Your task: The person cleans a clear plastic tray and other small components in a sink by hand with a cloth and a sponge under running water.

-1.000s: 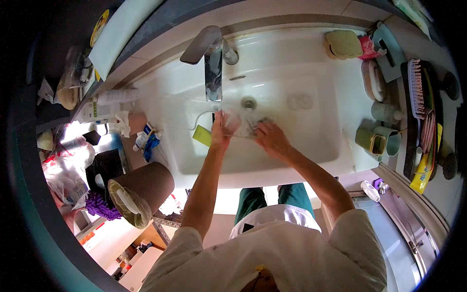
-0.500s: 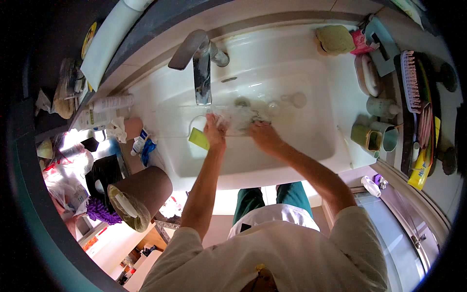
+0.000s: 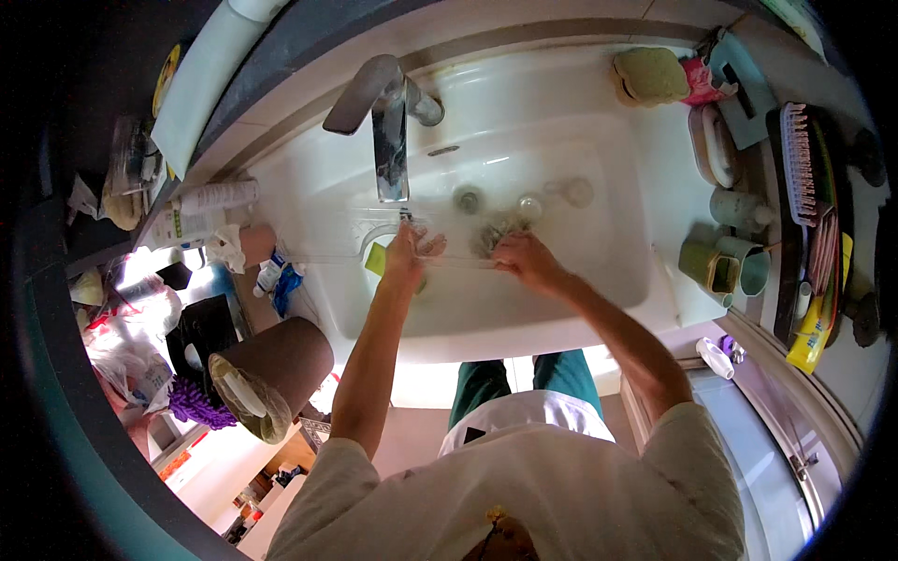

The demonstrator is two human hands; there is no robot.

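In the washbasin (image 3: pixel 599 290), my left hand (image 3: pixel 406 254) is below the faucet (image 3: pixel 388 159), its fingers curled at what looks like a clear flat panel (image 3: pixel 458 261). Only faint straight edges of the panel show. To the right, my right hand (image 3: pixel 528 259) pinches a greyish, wispy wad (image 3: pixel 496 234), like a scouring pad, near the panel's right end. A yellow-green sponge (image 3: pixel 376 259) lies left of my left hand, by a pale curved rim (image 3: pixel 368 239). The drain plug (image 3: pixel 466 198) lies beyond, between my hands.
Cups (image 3: pixel 751 266), a soap dish (image 3: pixel 713 145) and a hairbrush (image 3: pixel 797 159) line the right ledge. Another sponge (image 3: pixel 652 76) sits at the far right corner. Bottles (image 3: pixel 220 196) and a brown bin-like container (image 3: pixel 281 365) stand left of the basin.
My left hand has shifted slightly left, covering more of the sponge. My right hand has moved a little right, and the grey wad shows more. Splashing between the hands has lessened.
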